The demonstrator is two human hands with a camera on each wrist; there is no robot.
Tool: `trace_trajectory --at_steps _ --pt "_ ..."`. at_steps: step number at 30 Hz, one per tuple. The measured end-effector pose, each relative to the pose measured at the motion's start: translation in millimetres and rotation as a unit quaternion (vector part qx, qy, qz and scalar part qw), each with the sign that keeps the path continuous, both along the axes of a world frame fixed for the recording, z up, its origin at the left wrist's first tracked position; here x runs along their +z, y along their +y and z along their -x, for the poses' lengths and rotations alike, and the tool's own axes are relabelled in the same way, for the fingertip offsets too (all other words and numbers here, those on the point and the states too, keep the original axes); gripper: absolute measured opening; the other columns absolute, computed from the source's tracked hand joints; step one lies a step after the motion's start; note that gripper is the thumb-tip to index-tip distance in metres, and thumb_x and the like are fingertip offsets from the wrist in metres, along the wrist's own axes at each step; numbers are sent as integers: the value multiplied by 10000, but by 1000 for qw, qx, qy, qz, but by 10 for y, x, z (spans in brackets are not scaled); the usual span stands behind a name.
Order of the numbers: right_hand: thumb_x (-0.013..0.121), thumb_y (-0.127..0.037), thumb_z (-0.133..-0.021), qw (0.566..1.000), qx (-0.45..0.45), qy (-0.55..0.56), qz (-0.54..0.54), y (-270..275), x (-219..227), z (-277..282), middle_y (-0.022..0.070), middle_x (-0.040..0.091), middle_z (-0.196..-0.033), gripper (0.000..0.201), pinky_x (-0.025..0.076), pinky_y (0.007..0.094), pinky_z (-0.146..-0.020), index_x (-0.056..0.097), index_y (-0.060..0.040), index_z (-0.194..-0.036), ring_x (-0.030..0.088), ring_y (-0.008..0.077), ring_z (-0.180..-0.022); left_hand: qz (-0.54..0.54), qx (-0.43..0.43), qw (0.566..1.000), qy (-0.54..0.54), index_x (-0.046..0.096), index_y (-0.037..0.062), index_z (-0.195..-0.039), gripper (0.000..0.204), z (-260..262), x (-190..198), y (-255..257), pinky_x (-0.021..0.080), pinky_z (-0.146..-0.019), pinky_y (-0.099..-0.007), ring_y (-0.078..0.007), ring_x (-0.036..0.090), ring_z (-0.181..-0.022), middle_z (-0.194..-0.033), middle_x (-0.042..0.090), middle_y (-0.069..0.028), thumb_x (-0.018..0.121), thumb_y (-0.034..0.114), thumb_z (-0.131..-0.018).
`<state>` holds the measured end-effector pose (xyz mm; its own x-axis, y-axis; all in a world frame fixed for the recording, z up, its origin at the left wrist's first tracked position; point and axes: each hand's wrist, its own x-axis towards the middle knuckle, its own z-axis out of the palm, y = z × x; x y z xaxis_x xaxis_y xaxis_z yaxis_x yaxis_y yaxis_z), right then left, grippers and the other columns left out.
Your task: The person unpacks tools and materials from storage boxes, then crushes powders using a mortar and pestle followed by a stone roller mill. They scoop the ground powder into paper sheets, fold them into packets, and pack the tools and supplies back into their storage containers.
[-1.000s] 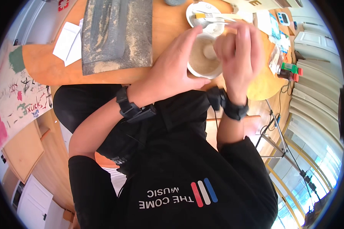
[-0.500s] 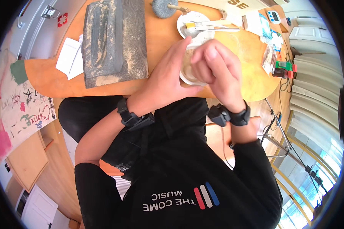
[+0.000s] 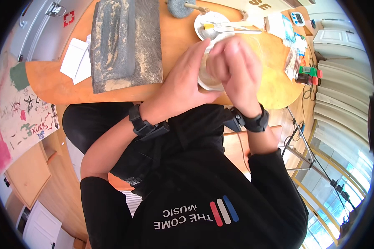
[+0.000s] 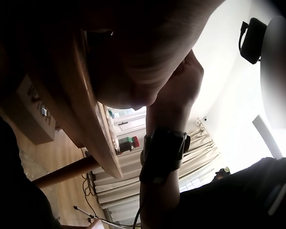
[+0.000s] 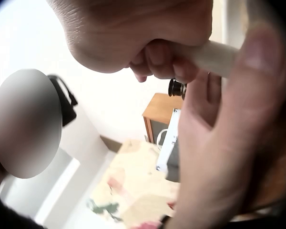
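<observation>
Left hand (image 3: 182,79): cupping the near left side of the bowl, thumb and forefinger spreading wide around its wall; the other fingers are not clearly showing.

Right hand (image 3: 237,66): closing in a fist above the bowl, fingers curling tightly around a pestle (image 5: 214,58), whose pale shaft is showing below the fist in the right wrist view.

Bowl (image 3: 208,86): white, round; sitting at the near edge of the table (image 3: 58,85), between the two hands, partly hiding beneath the right one. Holding pale brown contents (image 3: 206,74).

Plate (image 3: 214,17): white; lying just beyond the bowl, carrying a brush (image 3: 232,24) with a yellow band and a spoon (image 3: 245,31), both handles reaching past its rim to the right.

Slab (image 3: 147,54): dark grey, dusted with tan powder; lying flat to the left of the left hand.

Paper (image 3: 75,61): white; lying just beside the slab's left edge.

Round stone (image 3: 179,9): grey, with a wooden stick; resting beyond the bowl, between slab and plate.

Timer (image 3: 297,18): white and blue; standing at the far right.

Bottles (image 3: 309,74): two, red-capped; lining the table's right side.

Wristbands (image 3: 140,121): black; one circling each wrist.
</observation>
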<state>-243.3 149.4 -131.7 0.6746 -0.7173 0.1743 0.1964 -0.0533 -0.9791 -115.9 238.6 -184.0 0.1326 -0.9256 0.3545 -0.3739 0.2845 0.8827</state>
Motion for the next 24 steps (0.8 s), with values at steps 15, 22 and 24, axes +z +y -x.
trace_trajectory --at_steps 15,22,24 --pt "438 -157 -1110 970 -82 -206 -103 -31 -92 -68 -29 487 -623 272 329 262 -536 626 -14 -974 394 58 -541 -5 11 1000 -20 300 -40 -1552 1052 17 -4 21 413 -1161 -467 -426 460 -1405 -1493 446 -285 906 192 -723" --pt "388 -232 -1141 997 -64 -21 44 -189 16 42 -21 348 -556 341 301 297 -507 561 25 -999 311 100 -482 -13 12 1000 -23 310 -34 -1550 1056 30 -17 26 414 -1158 -465 -428 466 -1399 -1497 450 -272 915 178 -710" --pt "396 -238 -1138 992 -108 -64 -2 -122 -48 -139 -17 364 -556 341 303 290 -508 563 21 -991 324 98 -482 -11 7 1000 -19 311 -33 -1549 1053 42 -39 14 414 -1157 -465 -428 465 -1400 -1500 449 -271 914 176 -712"
